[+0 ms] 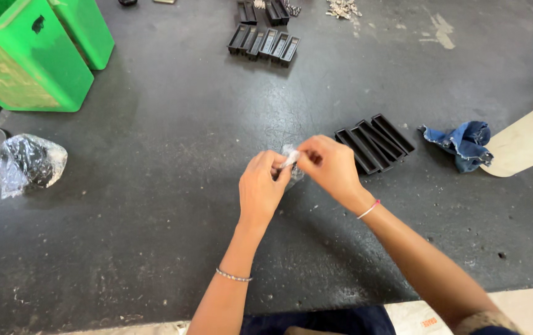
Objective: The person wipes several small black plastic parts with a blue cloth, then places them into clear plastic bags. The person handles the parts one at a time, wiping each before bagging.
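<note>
My fingers [282,166] cover most of the small clear plastic packet [291,162] I pinch between my left hand [260,189] and right hand [331,167], so I cannot tell what is inside it. The green bin [24,56], the pale plastic jug [527,139] and the upper black trays [263,11] are cut by the frame's edges. The pile of small metal bits [343,7] is too tiny to identify.

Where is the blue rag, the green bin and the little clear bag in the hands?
blue rag [463,142], head view, on its crumpled middle.
green bin [37,68], head view, on its front wall.
little clear bag [291,162], head view, between both hands.
</note>
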